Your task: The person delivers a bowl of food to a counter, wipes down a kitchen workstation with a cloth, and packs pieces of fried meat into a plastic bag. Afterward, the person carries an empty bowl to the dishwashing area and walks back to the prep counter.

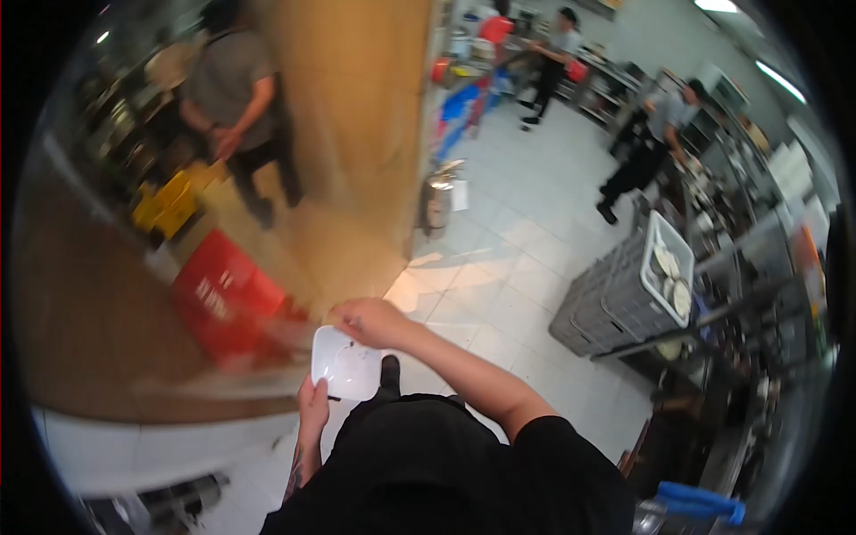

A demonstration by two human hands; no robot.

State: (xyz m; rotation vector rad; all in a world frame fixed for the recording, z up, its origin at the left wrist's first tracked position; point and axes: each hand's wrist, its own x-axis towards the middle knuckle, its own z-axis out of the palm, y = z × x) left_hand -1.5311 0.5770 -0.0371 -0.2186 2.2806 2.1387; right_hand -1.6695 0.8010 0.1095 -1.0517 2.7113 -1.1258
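A white square bowl (343, 367) with rounded corners is in front of my body, tilted so that its inside shows a few dark specks of residue. My left hand (312, 399) is closed on its near left edge, thumb over the rim. At the bowl's far edge is my right hand (373, 323), its fingers curled downward; whatever they hold is hidden. Just beyond my hands, to the left, stands a red bin (227, 299) with white lettering, partly blurred behind a clear sheet.
A tall grey crate (615, 294) holding white dishes stands right, beside metal shelving. A fire extinguisher (437, 201) is by the tan wall (361, 134). One person (236, 98) stands at left near a yellow container (165, 205); two others work at the back right.
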